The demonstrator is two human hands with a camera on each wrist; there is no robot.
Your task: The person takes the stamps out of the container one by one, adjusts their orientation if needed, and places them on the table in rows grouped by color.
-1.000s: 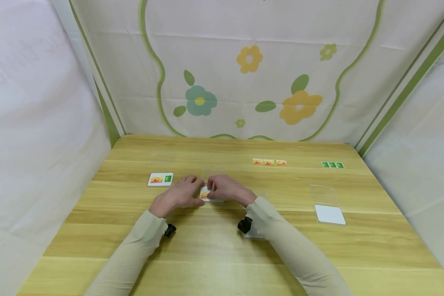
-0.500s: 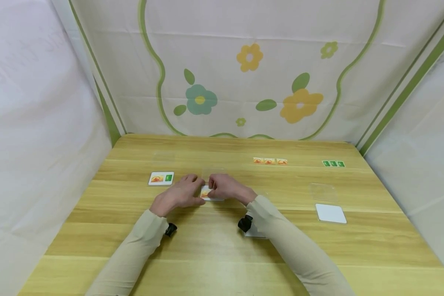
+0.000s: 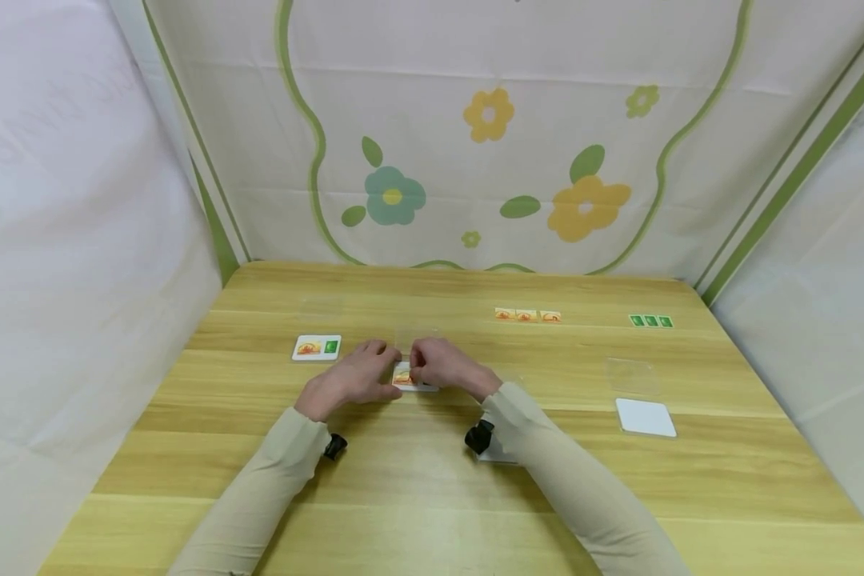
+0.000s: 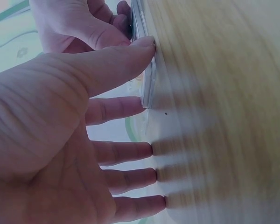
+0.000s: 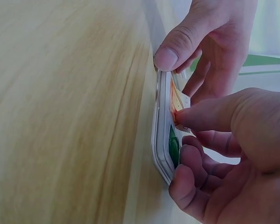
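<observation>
In the head view a white card in a clear case (image 3: 416, 389) lies on the table between both hands. My left hand (image 3: 356, 374) holds the case at its left end, thumb on the near edge and index finger at the far edge; its other fingertips rest on the table. My right hand (image 3: 446, 370) bends over the card. In the right wrist view its thumb and finger pinch an orange-yellow sticker (image 5: 176, 99), one edge of which stands up from the card. A green sticker (image 5: 173, 144) lies beside it, close to the right fingers.
Another white card (image 3: 317, 349) with orange and green stickers lies to the left. At right sits a plain white card (image 3: 646, 418) with a clear lid (image 3: 631, 376) behind it. Several orange stickers (image 3: 526, 315) and green stickers (image 3: 651, 322) line the back. The right forearm partly covers another case (image 3: 498, 456).
The right hand has shifted very slightly on the card, showing more of the orange sticker. The left hand keeps its place at the case.
</observation>
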